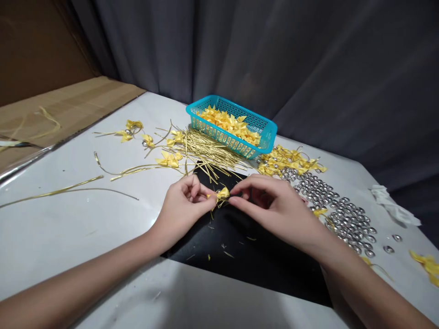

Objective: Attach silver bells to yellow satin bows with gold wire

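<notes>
Between my two hands, above a black mat (274,256), is a small yellow ribbon bow (223,193) with thin gold cord around it. My left hand (187,201) pinches the bow's left side between thumb and finger, its other fingers curled. On the right, thumb and forefinger of my right hand (270,201) are closed at the bow's edge, apparently on the gold cord; the fingertips hide exactly what they grip. A pile of gold cord pieces (209,148) lies just beyond my hands.
A teal basket (231,105) of yellow bows stands at the back. Several silver beads (350,219) spread to the right, near finished-looking yellow bows (291,161). Loose bows (169,159) and cords lie left. Cardboard (85,98) covers the left corner; crumpled white material (394,205) lies far right.
</notes>
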Demonstrator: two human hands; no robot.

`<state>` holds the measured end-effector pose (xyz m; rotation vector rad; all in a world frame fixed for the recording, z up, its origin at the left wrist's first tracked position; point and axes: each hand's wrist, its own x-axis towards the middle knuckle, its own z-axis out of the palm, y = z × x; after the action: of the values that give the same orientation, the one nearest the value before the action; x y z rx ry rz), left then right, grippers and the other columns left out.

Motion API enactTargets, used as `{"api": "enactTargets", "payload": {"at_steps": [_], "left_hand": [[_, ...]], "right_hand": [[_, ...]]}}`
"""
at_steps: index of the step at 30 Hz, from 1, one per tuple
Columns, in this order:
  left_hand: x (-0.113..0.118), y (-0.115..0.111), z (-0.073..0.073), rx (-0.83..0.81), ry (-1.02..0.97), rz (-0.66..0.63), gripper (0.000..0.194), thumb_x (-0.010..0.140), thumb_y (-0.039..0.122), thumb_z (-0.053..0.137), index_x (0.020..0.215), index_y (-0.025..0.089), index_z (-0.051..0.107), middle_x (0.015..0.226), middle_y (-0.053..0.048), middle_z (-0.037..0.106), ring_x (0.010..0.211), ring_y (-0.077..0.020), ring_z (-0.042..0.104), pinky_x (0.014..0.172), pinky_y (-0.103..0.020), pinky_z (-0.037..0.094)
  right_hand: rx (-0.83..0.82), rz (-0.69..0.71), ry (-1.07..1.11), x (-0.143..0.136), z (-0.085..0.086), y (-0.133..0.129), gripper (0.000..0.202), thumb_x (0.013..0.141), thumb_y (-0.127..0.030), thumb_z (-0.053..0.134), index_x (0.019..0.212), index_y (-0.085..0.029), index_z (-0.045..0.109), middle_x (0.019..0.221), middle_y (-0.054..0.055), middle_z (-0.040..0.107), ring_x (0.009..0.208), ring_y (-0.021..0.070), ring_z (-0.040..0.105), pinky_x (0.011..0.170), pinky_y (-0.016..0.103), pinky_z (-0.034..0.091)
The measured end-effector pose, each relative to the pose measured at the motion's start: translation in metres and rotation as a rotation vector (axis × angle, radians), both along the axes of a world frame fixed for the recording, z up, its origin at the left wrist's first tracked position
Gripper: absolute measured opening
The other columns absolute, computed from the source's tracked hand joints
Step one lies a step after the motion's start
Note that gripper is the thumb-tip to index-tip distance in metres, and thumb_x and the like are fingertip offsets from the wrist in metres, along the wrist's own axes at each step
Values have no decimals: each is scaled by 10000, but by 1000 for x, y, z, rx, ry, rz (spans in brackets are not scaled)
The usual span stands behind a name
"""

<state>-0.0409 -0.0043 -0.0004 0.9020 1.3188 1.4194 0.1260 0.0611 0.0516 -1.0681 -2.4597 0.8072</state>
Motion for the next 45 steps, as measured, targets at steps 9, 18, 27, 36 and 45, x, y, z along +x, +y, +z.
{"api": "enactTargets", "payload": {"at_steps": [9,18,27,36,45], "left_hand": [[1,0,2,-43,-87,-25,378,620,62,629,550,199,283,580,67,663,586,-69,598,592,-166,427],[0,0,3,-47,-32,2,378,611,78,634,548,206,285,602,47,662,641,-104,621,622,-203,439],[2,-2,1,-36,-33,-32,369,627,77,628,554,202,289,635,50,677,584,-79,602,584,-191,435],[0,0,1,-23,7,-2,358,598,58,616,549,205,293,617,46,653,606,-94,598,583,-201,427],[-3,3,0,-27,48,25,365,598,67,608,552,210,276,627,25,675,640,-110,614,597,-211,424]], "right_hand": [[-71,32,88,-9,-24,-7,145,800,-259,630,742,-146,700,634,5,530,540,59,437,498,183,318],[-608,-45,60,-12,-13,-4,267,849,-398,543,815,-134,546,587,-47,383,477,35,299,408,148,226],[-868,-212,161,-17,-21,-8,406,671,-484,712,804,-121,588,578,-45,500,357,9,310,314,140,251],[-763,-162,189,-8,-6,1,344,694,-449,693,786,-128,609,575,-33,458,430,25,348,363,132,311],[-978,-108,381,17,29,17,140,708,-294,633,719,-162,586,688,18,526,387,8,271,348,183,202]]}}
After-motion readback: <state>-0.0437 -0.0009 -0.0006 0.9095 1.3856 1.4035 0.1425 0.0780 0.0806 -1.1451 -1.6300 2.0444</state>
